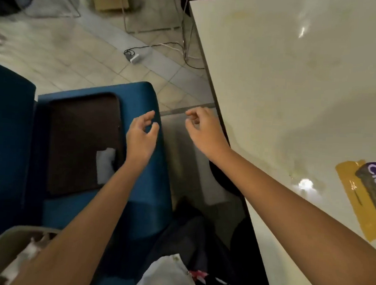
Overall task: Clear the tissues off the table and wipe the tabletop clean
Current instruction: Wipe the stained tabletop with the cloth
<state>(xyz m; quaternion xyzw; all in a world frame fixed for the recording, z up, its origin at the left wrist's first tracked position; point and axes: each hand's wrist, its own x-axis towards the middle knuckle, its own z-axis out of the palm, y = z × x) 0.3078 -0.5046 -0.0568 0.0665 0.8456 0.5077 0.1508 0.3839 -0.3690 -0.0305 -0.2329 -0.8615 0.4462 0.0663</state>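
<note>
The white tabletop [294, 82] fills the right side, glossy with faint yellowish smears. A dark brown tray [78, 141] lies on a blue seat [144, 205] to the left, with a white tissue [105, 164] at its near right edge. My left hand [141, 137] hovers over the seat beside the tray, fingers loosely curled, holding nothing. My right hand [203, 128] hangs in the air just left of the table edge, fingers loosely curled and empty. A grey bin [5, 248] at the bottom left holds crumpled tissues [26, 256].
A yellow sticker with a dark purple-labelled packet [371, 191] lies on the table at the right edge. A power strip with cables [132, 56] sits on the tiled floor. Metal chair legs [184, 33] stand beyond the table. A white bag [167, 276] rests near my lap.
</note>
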